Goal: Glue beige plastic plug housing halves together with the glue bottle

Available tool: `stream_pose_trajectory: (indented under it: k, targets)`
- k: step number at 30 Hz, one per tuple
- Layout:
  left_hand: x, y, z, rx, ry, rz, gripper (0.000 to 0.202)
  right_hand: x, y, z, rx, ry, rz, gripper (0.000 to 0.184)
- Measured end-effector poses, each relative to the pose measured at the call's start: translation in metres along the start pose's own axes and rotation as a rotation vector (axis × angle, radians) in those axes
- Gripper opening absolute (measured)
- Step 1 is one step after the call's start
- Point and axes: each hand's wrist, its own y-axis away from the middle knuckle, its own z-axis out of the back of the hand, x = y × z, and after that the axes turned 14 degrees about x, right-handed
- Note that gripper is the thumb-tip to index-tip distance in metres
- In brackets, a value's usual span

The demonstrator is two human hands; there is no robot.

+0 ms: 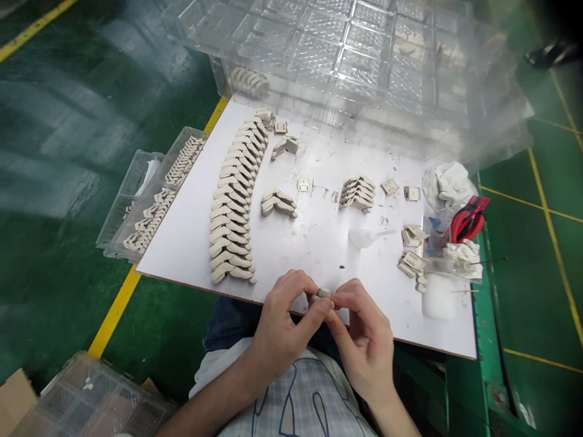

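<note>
Small beige plastic parts [323,294] are pinched between the fingers of my left hand [288,315] and my right hand [362,334], just over the table's near edge. Fingers cover much of them, so their full shape is hidden. Both hands are closed, thumb against forefinger. Left of my hands, a long curved row of nested beige angled parts [234,206] lies on the white board [314,243]. Farther up sit a small stack of similar parts [279,203] and a short nested group [358,194]. A translucent dropper bottle [364,238] lies on its side.
Clear plastic trays [337,54] are stacked along the far side. Red-handled pliers [469,221] and white crumpled cloth [450,185] sit in a clear container at right. Loose square parts [412,262] lie beside it. More filled trays [150,200] stand off the left edge.
</note>
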Motion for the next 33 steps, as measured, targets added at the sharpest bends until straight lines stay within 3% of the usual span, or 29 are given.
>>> stream_pose_trajectory:
  k: [5, 11, 15, 18, 23, 27, 33]
  targets:
    - [-0.0071, -0.0004, 0.0047, 0.046, -0.004, 0.016, 0.026, -0.0009, -0.002, 0.0014, -0.01, -0.062, -0.044, 0.005]
    - [-0.0058, 0.0003, 0.0039, 0.044, 0.004, 0.026, 0.028, 0.0041, -0.0033, 0.004, 0.021, -0.199, -0.166, 0.014]
    - [-0.0056, -0.0025, 0.0018, -0.022, -0.058, 0.043, 0.019, 0.0027, -0.0004, 0.0006, -0.008, -0.063, -0.104, 0.007]
    - [-0.0054, -0.0035, 0.005, 0.028, -0.047, 0.044, 0.02, 0.0018, 0.0008, -0.0018, -0.02, 0.057, -0.07, 0.006]
    - [-0.0033, -0.0038, 0.0072, 0.046, -0.077, 0.046, 0.029, 0.0025, -0.0001, -0.0025, -0.02, 0.078, -0.085, 0.007]
    - [-0.0033, -0.0045, 0.0039, 0.005, -0.12, 0.036, 0.021, 0.0024, -0.0001, -0.0029, -0.048, 0.106, -0.044, 0.006]
    - [-0.0045, 0.0005, 0.0055, 0.034, -0.131, 0.019, 0.026, 0.0061, -0.001, 0.0019, -0.012, -0.114, -0.189, 0.013]
